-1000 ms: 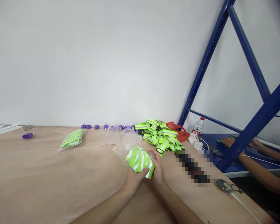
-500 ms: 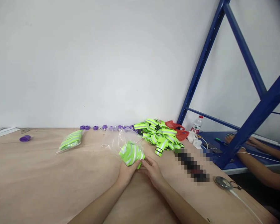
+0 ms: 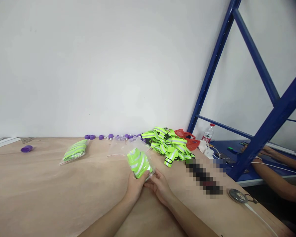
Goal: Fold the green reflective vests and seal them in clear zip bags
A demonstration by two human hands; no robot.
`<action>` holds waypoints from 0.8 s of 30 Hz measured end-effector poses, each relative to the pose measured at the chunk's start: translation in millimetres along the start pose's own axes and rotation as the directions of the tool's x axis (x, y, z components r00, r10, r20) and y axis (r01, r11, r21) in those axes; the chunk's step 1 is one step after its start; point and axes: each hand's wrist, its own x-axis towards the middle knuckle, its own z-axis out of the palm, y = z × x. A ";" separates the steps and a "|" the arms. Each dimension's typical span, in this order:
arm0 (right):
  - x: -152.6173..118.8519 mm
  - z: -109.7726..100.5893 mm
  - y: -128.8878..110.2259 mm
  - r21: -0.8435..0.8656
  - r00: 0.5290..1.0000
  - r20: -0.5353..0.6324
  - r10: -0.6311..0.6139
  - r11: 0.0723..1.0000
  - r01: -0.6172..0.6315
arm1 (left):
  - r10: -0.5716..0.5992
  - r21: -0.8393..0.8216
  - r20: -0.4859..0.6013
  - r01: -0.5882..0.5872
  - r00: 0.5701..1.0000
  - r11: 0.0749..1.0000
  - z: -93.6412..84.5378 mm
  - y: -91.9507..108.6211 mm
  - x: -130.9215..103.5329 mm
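A clear plastic bag (image 3: 139, 164) with a folded lime-yellow reflective strap inside is held up over the table. My left hand (image 3: 135, 185) is closed on its lower left side, thumb lying across the front. At the bag's lower right edge, my right hand (image 3: 160, 186) pinches the plastic with bent fingers. Behind the bag lies a heap of loose reflective straps (image 3: 172, 144) with black buckles. Flat clear bags (image 3: 115, 149) lie just beyond my hands. Farther left rests another filled bag (image 3: 75, 151) with a lime strap in it.
Purple round pieces (image 3: 101, 137) line the wall, and a purple cup-like piece (image 3: 26, 148) lies at left. To the right are a red bag (image 3: 191, 142), a bottle (image 3: 208, 132), a corded round device (image 3: 237, 196) and a blue rack (image 3: 212, 72). Another person's arm (image 3: 273, 181) shows beyond the rack.
The strap now sits deeper in the bag, its lower end covered by plastic. The bag stands more upright, and my right hand has shifted slightly down to its edge.
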 end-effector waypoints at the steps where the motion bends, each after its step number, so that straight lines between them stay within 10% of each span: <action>1: 0.2 -0.2 0.9 -0.003 1.000 -0.019 -0.012 1.000 0.012 | -0.004 0.002 0.012 0.004 1.000 1.000 0.2 -0.4 -1.2; 24: -2.0 5.1 3.5 0.024 0.998 -0.057 -0.039 0.999 0.041 | 0.001 -0.002 -0.023 -0.001 1.000 1.000 0.4 -4.1 -2.5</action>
